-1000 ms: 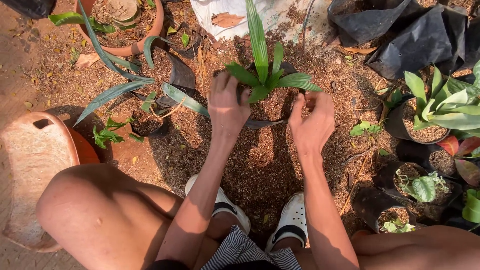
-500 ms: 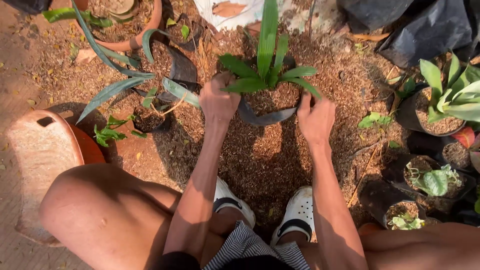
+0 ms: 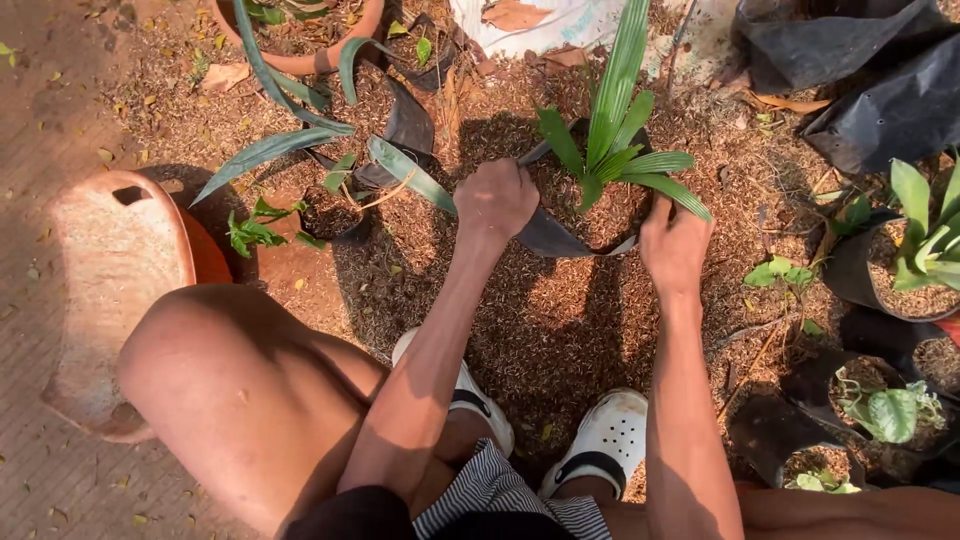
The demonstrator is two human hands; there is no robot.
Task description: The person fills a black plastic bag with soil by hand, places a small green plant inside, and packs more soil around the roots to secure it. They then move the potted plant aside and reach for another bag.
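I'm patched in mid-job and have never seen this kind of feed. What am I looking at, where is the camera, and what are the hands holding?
There is no machine: one camera on a person's head looks down at their own bare arms, knees and white clogs. They crouch on mulch-covered ground. The left hand and right hand grip opposite sides of a black grow bag filled with soil, holding a green-leaved plant. Around it are other bagged plants, a terracotta pot and an upturned clay-coloured tub.
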